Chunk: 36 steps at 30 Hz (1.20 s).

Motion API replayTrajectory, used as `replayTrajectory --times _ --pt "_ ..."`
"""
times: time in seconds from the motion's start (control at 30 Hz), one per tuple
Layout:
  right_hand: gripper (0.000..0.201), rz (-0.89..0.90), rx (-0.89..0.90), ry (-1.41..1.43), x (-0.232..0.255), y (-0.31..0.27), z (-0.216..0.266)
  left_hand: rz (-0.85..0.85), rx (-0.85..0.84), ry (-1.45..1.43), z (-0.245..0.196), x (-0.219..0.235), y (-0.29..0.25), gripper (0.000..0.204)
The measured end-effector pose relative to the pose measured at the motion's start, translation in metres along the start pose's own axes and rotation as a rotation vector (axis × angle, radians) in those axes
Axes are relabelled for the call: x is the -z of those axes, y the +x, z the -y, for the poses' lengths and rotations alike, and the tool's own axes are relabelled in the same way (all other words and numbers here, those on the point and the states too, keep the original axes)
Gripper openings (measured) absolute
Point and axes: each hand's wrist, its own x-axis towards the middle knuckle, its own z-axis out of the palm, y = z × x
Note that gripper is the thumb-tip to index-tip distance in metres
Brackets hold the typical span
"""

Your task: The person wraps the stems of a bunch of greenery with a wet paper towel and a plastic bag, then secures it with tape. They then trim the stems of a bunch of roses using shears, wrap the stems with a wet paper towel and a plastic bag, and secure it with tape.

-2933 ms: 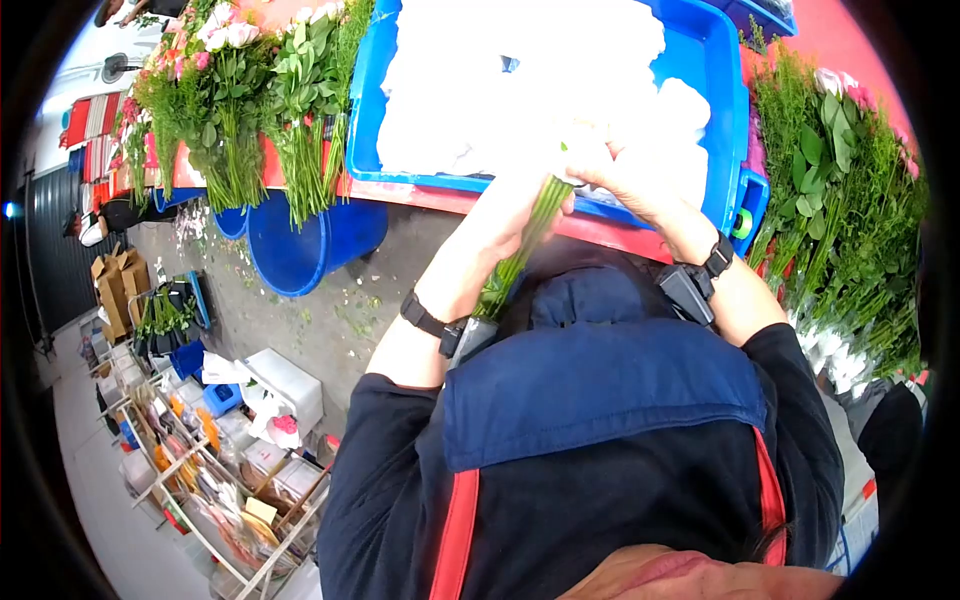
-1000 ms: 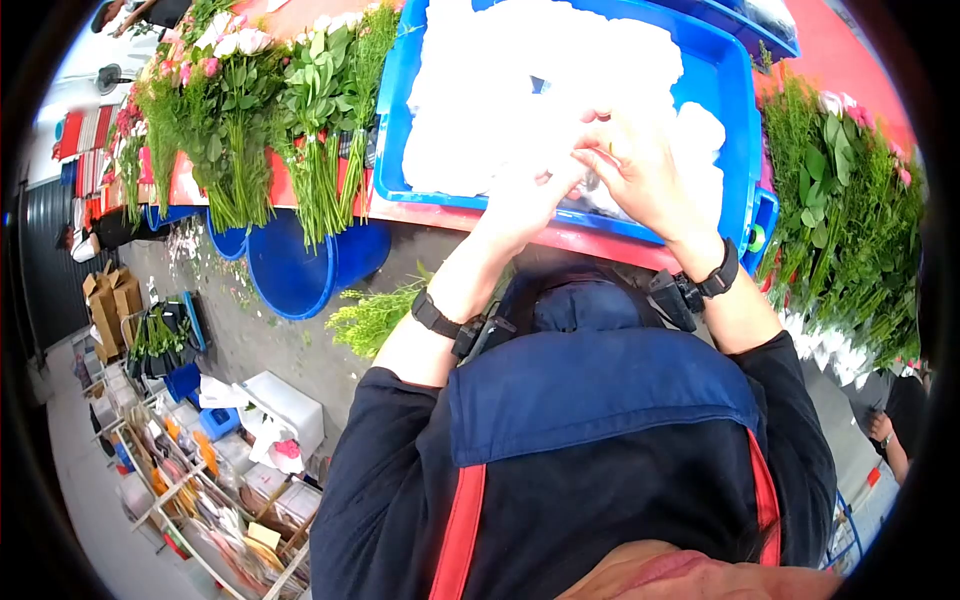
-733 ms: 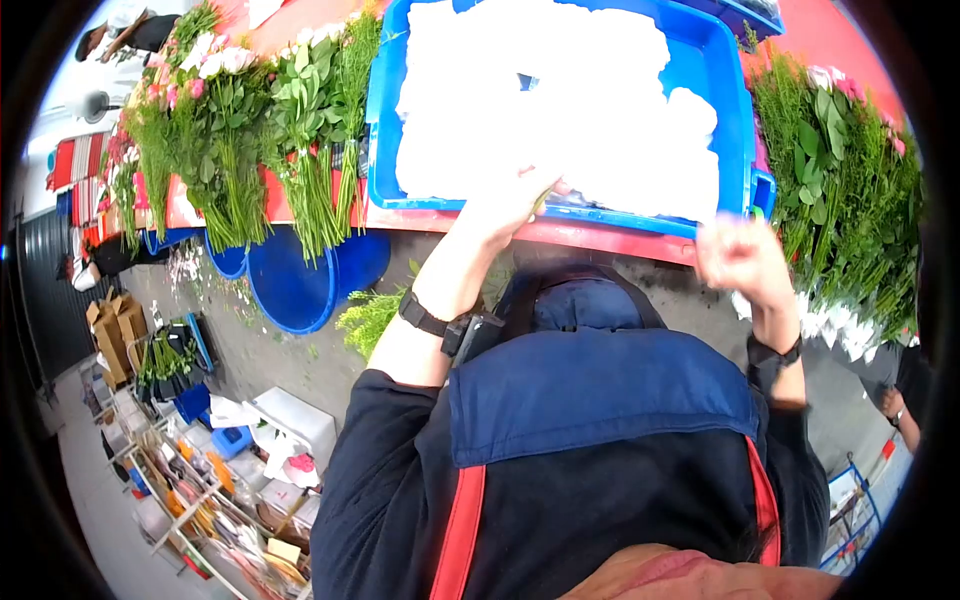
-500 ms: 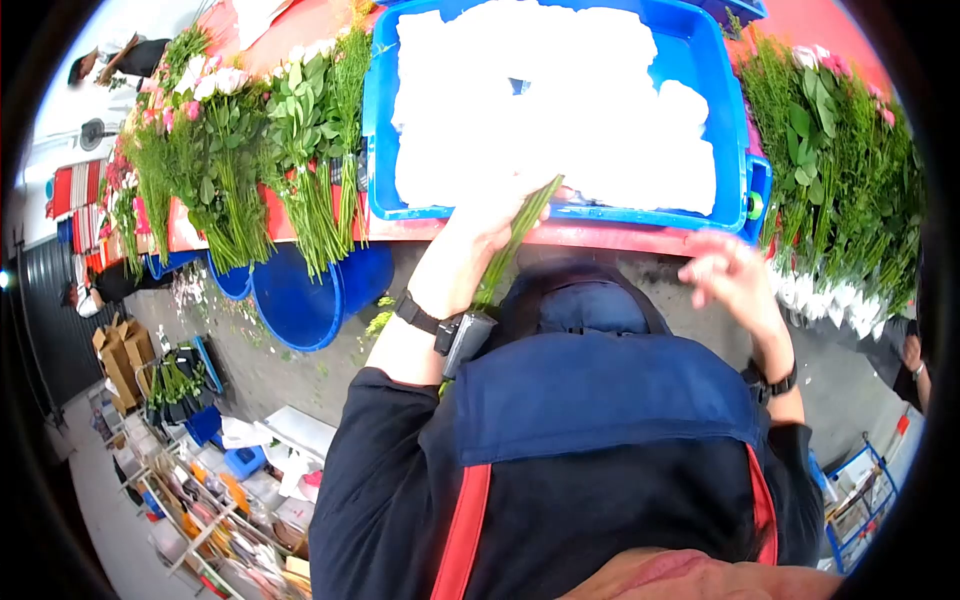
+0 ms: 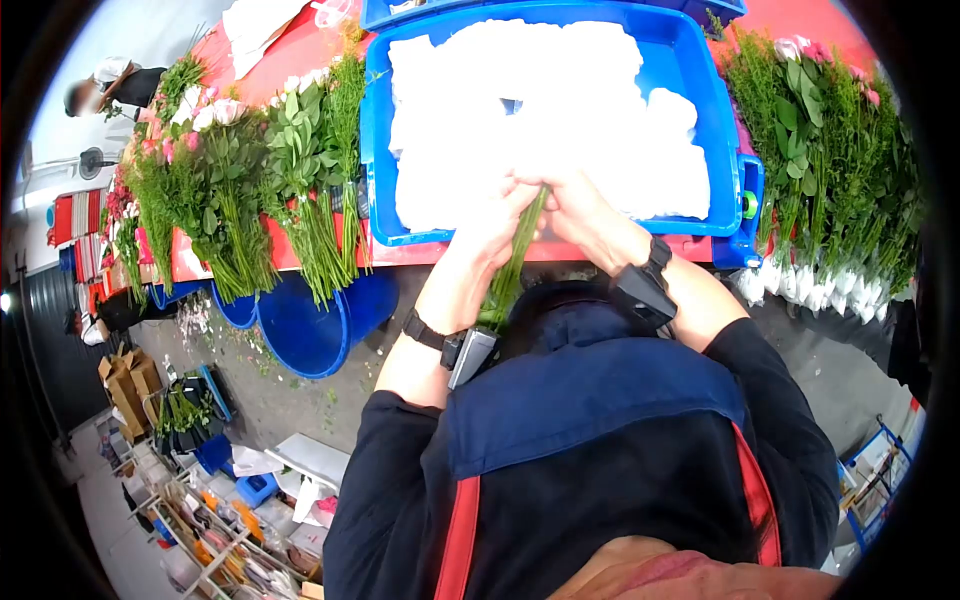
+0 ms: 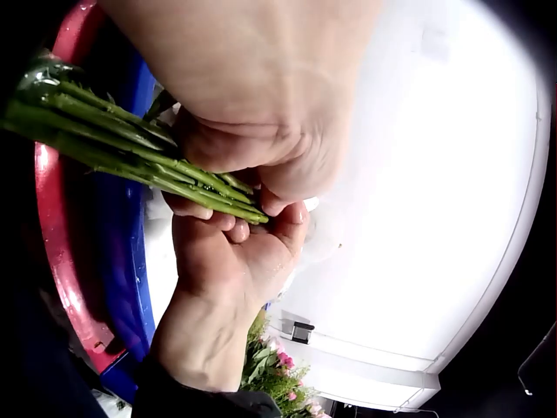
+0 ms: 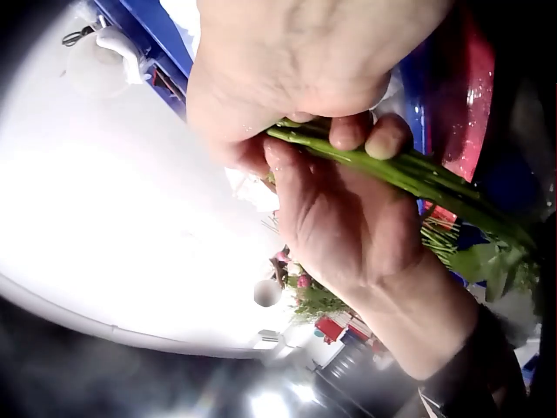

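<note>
In the head view, my left hand [image 5: 490, 222] grips a bunch of green flower stems [image 5: 520, 240], cut ends uppermost, at the near edge of a blue tray [image 5: 405, 238]. My right hand [image 5: 580, 205] meets it there, fingers curled at the cut ends. The left wrist view has the stems [image 6: 130, 148] running between both hands, with the right hand's [image 6: 235, 270] fingertips bent against them from below. In the right wrist view, the stems [image 7: 418, 178] cross the left palm [image 7: 339, 218]. The flower heads are hidden. White wads [image 5: 540, 120], overexposed, fill much of the tray.
Flower bunches lie on the red table [image 5: 820, 25]: some at the left [image 5: 230, 190], others at the right [image 5: 810, 160] with white-wrapped stem ends [image 5: 815, 290]. Blue buckets [image 5: 300, 335] stand under the table edge. A cluttered rack [image 5: 200, 540] is at lower left.
My right hand leaves the stem ends, swings out right past the tray, then returns to the cut ends. The left hand keeps the stems, now angled upright near the tray edge.
</note>
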Motion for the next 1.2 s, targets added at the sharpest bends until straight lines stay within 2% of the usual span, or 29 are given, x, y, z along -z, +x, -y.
replayTrajectory --times 0.03,0.13,0.17,0.27,0.37,0.47,0.5,0.6,0.7,0.8,1.0,1.1,1.2 --pt "0.021 0.117 -0.045 0.012 0.0 0.004 0.007 -0.031 -0.022 0.006 -0.003 0.002 -0.001 0.02" --pt "0.025 0.012 0.009 -0.333 -0.009 0.003 0.03 -0.103 -0.031 0.034 -0.018 0.006 -0.006 0.022" --pt "0.031 0.019 0.021 -0.539 -0.005 0.0 0.046 -0.126 -0.04 0.053 -0.024 0.009 -0.008 0.023" --pt "0.032 -0.427 0.628 -1.328 0.021 0.003 0.079 -0.204 -0.067 0.098 -0.039 0.015 -0.013 0.026" --pt "0.027 -0.323 0.651 -1.845 0.055 0.005 0.064 -0.219 -0.096 0.095 -0.044 0.012 -0.015 0.024" --pt "0.02 -0.265 0.324 -1.729 0.054 -0.008 0.065 -0.209 -0.111 0.107 -0.044 0.015 -0.013 0.024" --pt "0.015 -0.281 0.319 -1.706 0.056 -0.013 0.063 -0.211 -0.11 0.109 -0.041 0.015 -0.014 0.024" --pt "0.014 -0.379 0.562 -1.585 0.076 -0.025 0.055 -0.231 -0.113 0.116 -0.038 0.012 -0.016 0.023" --pt "0.014 -0.537 0.984 -1.493 0.082 -0.035 0.06 -0.189 -0.106 0.146 -0.035 0.007 -0.02 0.027" --pt "0.013 -0.632 0.859 -1.258 0.061 -0.051 0.068 -0.162 -0.119 0.113 -0.028 -0.003 -0.022 0.023" --pt "0.012 -0.527 0.584 -1.078 0.05 -0.062 0.077 -0.14 -0.077 0.11 -0.028 -0.029 -0.026 0.022" --pt "0.01 -0.421 0.593 -1.149 0.047 -0.06 0.061 -0.039 -0.039 0.063 -0.024 -0.031 -0.025 0.023" --pt "0.009 -0.346 0.682 -1.161 0.032 -0.054 0.031 0.04 -0.043 0.107 -0.02 -0.042 -0.027 0.022"
